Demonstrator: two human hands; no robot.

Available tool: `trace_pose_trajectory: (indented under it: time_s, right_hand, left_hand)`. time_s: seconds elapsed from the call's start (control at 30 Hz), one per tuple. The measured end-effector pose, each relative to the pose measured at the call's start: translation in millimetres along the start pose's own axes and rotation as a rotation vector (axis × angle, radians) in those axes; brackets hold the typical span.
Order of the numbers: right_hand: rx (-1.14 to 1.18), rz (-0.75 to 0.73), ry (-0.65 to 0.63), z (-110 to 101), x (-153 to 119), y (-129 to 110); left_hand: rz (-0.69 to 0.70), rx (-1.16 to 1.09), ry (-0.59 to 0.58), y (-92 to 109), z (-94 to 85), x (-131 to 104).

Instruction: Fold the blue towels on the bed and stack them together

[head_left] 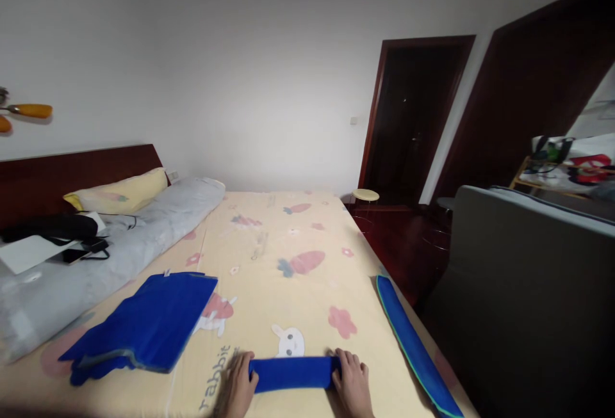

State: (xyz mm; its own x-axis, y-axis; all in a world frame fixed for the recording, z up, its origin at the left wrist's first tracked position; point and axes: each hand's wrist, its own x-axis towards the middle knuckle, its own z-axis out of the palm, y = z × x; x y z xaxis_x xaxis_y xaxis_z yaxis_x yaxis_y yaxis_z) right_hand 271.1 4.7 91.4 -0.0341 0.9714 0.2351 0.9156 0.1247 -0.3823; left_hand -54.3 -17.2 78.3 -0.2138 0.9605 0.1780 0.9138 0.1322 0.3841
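Note:
A narrow folded strip of blue cloth lies across the near part of the bed, just below a printed white rabbit face. My left hand grips its left end, and my right hand grips its right end, the fingers of both curled over the edges. To the left lies a larger blue cloth, spread flat with a rumpled near edge. Along the bed's right edge runs a long blue folded cloth with green edging.
The bed wears a cream sheet printed with carrots and flowers. A grey rolled quilt, a yellow pillow and a phone lie on the left. Beyond the right side stand a round stool and a dark grey panel.

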Motion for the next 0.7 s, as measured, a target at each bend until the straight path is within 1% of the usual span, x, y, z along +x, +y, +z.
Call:
trace_pose_trajectory:
  time_s: [0.07,0.13,0.2,0.27,0.33,0.4,0.47,0.53,0.6,0.7]
  right_hand:
    - [-0.003,0.020,0.073,4,-2,-2]
    - [0.021,-0.028,0.095,6,-6,-11]
    - [0.067,-0.151,0.047,10,-13,-29]
    - [0.116,-0.261,-0.026,15,-19,-50]
    - [0.151,-0.294,-0.077,22,-24,-70]
    - [0.163,-0.264,-0.095,29,-27,-80]
    - [0.151,-0.228,-0.116,33,-27,-79]
    - [0.120,-0.214,-0.150,32,-26,-68]
    - [0.077,-0.211,-0.168,26,-25,-50]
    - [0.016,-0.181,-0.148,16,-25,-23]
  left_hand:
    - [-0.015,0.110,0.063,9,-1.5,-2]
    - [0.019,0.130,0.074,26,-3.0,-7]
    - [0.138,0.076,0.034,46,0.5,-13]
    - [0.259,0.026,-0.024,65,11.5,-20]
    - [0.330,0.011,-0.108,79,27.2,-27]
    - [0.327,0.017,-0.191,84,41.4,-33]
    - [0.294,0.015,-0.239,80,48.3,-35]
    - [0.253,0.015,-0.252,70,45.5,-34]
    - [0.213,0.030,-0.251,55,34.5,-32]
    - [0.158,0.079,-0.227,28,12.3,-28]
